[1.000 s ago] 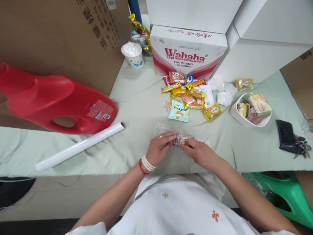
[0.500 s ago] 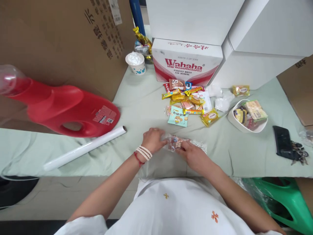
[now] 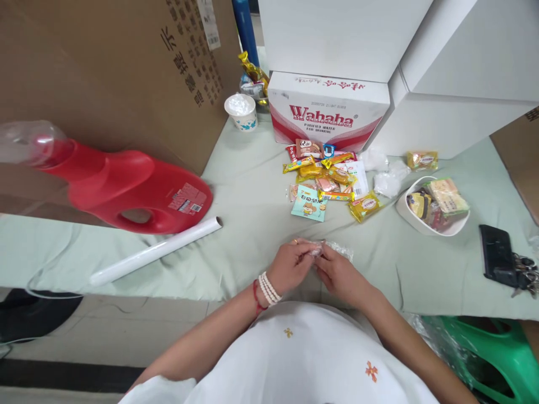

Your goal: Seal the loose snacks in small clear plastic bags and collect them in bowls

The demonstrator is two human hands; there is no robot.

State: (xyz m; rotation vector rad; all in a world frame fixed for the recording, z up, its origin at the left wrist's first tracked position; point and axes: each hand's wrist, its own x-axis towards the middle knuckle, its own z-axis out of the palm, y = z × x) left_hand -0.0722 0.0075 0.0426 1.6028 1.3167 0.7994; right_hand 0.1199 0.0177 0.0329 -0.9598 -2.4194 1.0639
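A crinkled clear plastic bag [image 3: 339,251] is pinched between my two hands at the near middle of the table. My left hand [image 3: 292,264] has its fingers closed on the bag's left part. Close against it, my right hand [image 3: 337,271] grips the same bag, whose loose end sticks out past the fingers to the right. Whatever lies inside the bag is hidden by my fingers. Beyond my hands lies a light-green snack packet [image 3: 309,203], in front of a heap of wrapped snacks [image 3: 332,175].
A Wahaba-style printed "Wahaha" carton [image 3: 328,112] stands behind the heap. On the left are a red jug [image 3: 126,191], a white tube [image 3: 155,252] and a paper cup [image 3: 242,115]. Rightward sit a white bowl of snacks [image 3: 410,216], a black phone [image 3: 497,255] and keys [image 3: 526,272].
My left hand has moved right and closed on the bag beside my right hand. The bag's reddish contents, visible before, are now covered by my fingers. The view has shifted slightly.
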